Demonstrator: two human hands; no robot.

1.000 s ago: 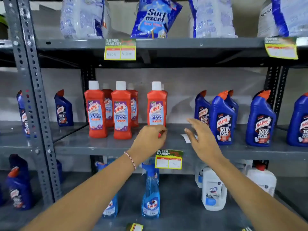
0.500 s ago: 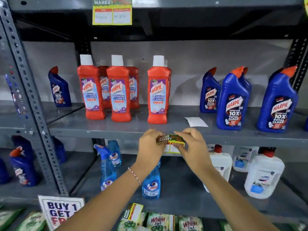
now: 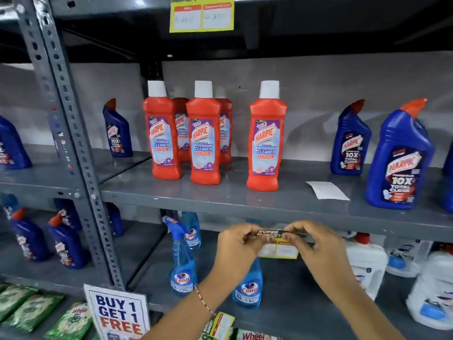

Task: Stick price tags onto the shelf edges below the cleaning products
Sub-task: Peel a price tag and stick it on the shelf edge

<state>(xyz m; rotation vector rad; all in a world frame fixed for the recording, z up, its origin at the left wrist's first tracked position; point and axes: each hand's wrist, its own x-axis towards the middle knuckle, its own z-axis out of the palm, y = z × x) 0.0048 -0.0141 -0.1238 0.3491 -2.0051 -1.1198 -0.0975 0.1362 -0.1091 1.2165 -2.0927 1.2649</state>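
Note:
A yellow price tag [image 3: 278, 250] with a dark green "SUPER MARKET" header hangs at the front edge of the grey middle shelf [image 3: 186, 202], below the red Harpic bathroom cleaner bottles [image 3: 266, 146]. My left hand [image 3: 239, 246] pinches the tag's top left corner. My right hand [image 3: 310, 246] pinches its top right corner. Both hands press the header strip against the shelf edge. The tag's white price boxes show between the hands.
Blue Harpic bottles [image 3: 398, 160] stand at the right of the shelf beside a white backing paper [image 3: 327, 190]. Another price tag [image 3: 201, 15] sits on the upper shelf edge. Colin spray bottles [image 3: 182, 261], white jugs [image 3: 365, 263] and a "BUY 1 GET 1 FREE" sign [image 3: 117, 315] lie below.
Both hands came down from the shelf top to the tag and took hold of its upper corners. The view has tilted down and moved closer.

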